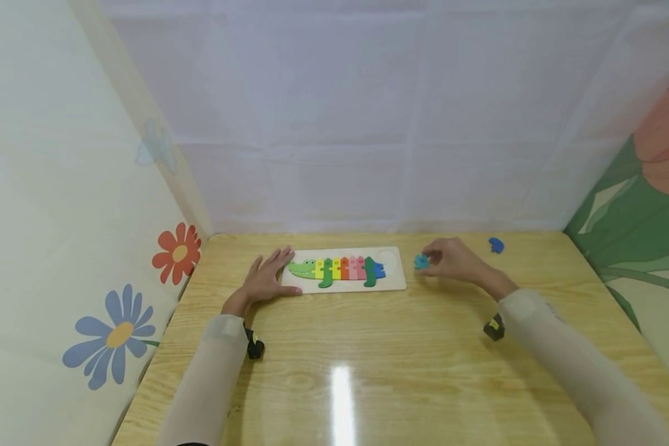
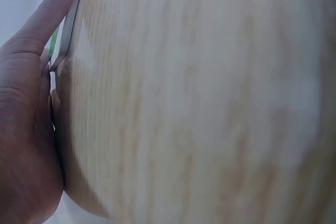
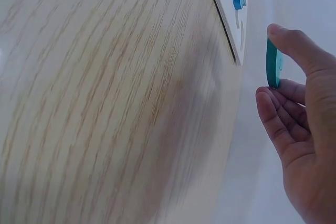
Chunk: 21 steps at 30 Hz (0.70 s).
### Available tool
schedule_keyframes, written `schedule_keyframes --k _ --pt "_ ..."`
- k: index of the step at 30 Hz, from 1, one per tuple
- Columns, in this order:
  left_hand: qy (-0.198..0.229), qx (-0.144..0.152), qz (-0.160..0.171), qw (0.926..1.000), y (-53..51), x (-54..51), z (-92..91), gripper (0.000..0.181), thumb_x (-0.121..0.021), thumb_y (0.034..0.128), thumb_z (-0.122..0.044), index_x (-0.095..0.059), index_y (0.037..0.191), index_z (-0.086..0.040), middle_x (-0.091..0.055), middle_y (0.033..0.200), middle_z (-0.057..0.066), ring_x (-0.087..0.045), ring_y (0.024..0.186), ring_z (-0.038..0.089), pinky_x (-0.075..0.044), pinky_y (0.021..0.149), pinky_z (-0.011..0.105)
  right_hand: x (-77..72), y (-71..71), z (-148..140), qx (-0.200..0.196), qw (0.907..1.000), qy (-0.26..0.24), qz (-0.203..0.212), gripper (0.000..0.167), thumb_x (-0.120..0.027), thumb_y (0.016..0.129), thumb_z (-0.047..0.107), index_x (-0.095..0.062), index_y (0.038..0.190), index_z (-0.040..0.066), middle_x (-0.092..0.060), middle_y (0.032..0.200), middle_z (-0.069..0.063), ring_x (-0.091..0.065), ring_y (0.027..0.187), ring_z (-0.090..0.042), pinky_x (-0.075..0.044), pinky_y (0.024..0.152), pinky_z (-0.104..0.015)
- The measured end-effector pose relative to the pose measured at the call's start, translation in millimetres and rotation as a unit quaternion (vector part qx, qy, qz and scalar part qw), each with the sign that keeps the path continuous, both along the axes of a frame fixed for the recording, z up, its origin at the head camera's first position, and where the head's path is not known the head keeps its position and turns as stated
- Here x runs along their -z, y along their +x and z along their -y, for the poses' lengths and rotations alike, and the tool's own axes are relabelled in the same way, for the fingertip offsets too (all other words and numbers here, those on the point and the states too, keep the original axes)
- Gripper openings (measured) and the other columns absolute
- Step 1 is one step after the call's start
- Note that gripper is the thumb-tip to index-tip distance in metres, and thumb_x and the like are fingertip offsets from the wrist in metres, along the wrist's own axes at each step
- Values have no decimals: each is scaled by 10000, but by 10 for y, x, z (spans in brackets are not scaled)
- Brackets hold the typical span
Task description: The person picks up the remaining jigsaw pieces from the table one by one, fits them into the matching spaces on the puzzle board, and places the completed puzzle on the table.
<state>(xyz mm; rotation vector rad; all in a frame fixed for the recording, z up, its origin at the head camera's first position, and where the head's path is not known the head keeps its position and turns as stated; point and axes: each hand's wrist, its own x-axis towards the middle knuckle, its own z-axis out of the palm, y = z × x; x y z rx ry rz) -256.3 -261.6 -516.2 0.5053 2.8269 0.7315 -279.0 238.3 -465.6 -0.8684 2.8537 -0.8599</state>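
A pale wooden puzzle board lies on the table, bearing a crocodile of several coloured pieces. Its right end shows an unfilled outline beyond the blue piece. My left hand rests spread on the board's left end, thumb along the near edge; the left wrist view shows this thumb at the rim. Just right of the board, my right hand pinches a teal puzzle piece. In the right wrist view the teal piece is edge-on between thumb and fingers, held above the table.
A dark blue puzzle piece lies at the back right of the wooden table, beyond the right hand. White cloth hangs along the back edge. Flower-printed cloths stand at both sides.
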Motion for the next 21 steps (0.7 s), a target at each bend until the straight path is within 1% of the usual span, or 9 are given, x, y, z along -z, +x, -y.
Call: schedule_keyframes --k 4,11,16,21 --pt "14 -3 20 10000 3 -9 -3 1132 -813 863 -596 -219 1707 -131 -129 1784 88 -46 1648 339 60 1277 633 7 -9 51 31 10000 13 34 488 -946 805 257 -761 1156 -27 -777 1052 -139 -744 900 -231 -638 817 -396" --pt "31 -11 38 10000 9 -6 -5 1131 -813 863 -600 -225 1705 -124 -134 1782 96 -50 1647 349 55 1274 640 27 -16 128 48 10000 9 -52 484 -945 804 267 -766 1146 -25 -776 1026 -123 -733 885 -220 -634 803 -398" --pt "97 8 41 9999 12 -6 -5 1129 -820 862 -586 -226 1704 -123 -137 1782 93 -49 1647 346 65 1274 637 63 -39 177 -15 9999 29 -130 468 -940 814 263 -767 1136 -29 -771 994 -114 -721 858 -203 -631 783 -384" --pt "69 29 11 10000 -4 22 5 1126 -811 874 -582 -208 1708 -125 -126 1785 88 -45 1647 342 74 1273 631 90 -61 230 -103 9995 -48 -286 478 -939 818 279 -772 1130 -41 -780 1000 -136 -730 844 -207 -635 775 -396"
